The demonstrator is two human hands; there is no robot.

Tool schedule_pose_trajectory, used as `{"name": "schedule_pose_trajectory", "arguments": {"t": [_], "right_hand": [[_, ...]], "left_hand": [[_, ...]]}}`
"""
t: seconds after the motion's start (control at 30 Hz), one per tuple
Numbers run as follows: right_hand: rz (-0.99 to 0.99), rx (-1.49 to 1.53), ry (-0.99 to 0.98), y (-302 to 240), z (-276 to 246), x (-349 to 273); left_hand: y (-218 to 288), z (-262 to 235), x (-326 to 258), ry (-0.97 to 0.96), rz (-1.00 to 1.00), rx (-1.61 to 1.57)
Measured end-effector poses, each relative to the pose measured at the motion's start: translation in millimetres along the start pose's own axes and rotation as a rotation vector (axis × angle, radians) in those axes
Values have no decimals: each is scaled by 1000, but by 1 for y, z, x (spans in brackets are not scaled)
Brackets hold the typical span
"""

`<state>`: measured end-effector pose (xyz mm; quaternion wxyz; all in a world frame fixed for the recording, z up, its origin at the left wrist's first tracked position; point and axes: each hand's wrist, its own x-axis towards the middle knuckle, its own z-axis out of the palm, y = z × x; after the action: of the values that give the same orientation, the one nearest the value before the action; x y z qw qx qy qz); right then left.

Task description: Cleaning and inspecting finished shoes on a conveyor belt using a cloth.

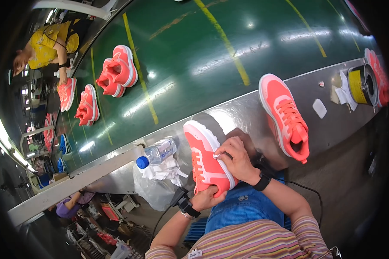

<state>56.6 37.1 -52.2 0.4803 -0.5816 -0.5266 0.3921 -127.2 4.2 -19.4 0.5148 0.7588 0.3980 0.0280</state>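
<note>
A coral-pink sneaker (209,166) with a white sole rests at the metal ledge in front of me, toe pointing away. My left hand (208,198) grips it by the heel collar. My right hand (239,162) is closed in a pinch on a small white piece (216,156), pressed to the sneaker's side just above the sole; its material is too small to make out. To the right, a matching sneaker (285,114) lies on the ledge with its toe away from me, untouched.
A blue-capped clear bottle (162,150) and crumpled white cloths (166,170) lie left of my hands. Beyond is a green conveyor belt (181,64) carrying several coral sneakers (124,67). A yellow-labelled can (359,86) and white pad (319,108) sit right. A co-worker (52,45) handles a sneaker far left.
</note>
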Motion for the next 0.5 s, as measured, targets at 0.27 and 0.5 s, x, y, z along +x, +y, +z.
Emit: {"name": "schedule_pose_trajectory", "arguments": {"t": [0.27, 0.5], "right_hand": [[-47, -72, 80, -8, 20, 54], [-20, -143, -36, -14, 19, 94]], "left_hand": [[-6, -2, -3, 54, 48, -113], [-8, -1, -2, 12, 52, -23]]}}
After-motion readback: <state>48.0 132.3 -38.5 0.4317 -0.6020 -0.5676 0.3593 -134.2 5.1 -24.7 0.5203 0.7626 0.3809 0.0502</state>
